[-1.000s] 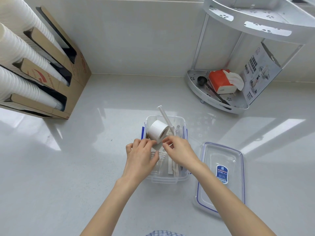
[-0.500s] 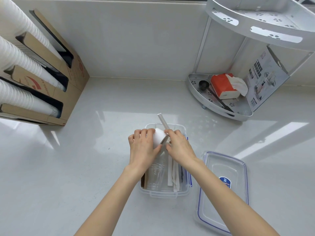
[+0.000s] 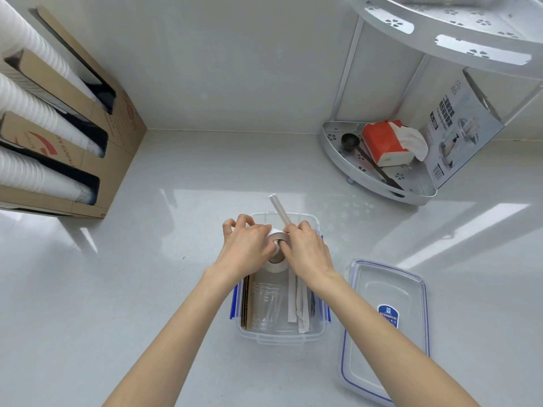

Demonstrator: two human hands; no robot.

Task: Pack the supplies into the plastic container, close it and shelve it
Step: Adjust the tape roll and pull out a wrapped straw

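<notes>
A clear plastic container (image 3: pixel 280 337) with blue side clips stands on the white counter in front of me. Inside lie stacked clear cups (image 3: pixel 264 304), brown cardboard sleeves (image 3: pixel 246 304) along the left wall, and wrapped straws (image 3: pixel 296 301). One long white straw (image 3: pixel 279 211) sticks out over the far rim. A white paper roll (image 3: pixel 277 261) sits in the container's far half, its hollow core facing up. My left hand (image 3: pixel 245 248) and my right hand (image 3: pixel 308 254) both grip it from either side. The clear lid (image 3: pixel 382 327) with a blue seal lies flat to the right.
A cardboard dispenser (image 3: pixel 97 160) with stacks of white cups stands at the left. At the back right a white corner shelf (image 3: pixel 379 183) holds a red tissue pack (image 3: pixel 385 145), a black scoop (image 3: pixel 349 142) and a printed box (image 3: pixel 458 133). Its upper tier (image 3: pixel 458 39) overhangs.
Both hands carried the paper roll toward the far end of the container, turned it so the core faces up, and lowered it among the supplies.
</notes>
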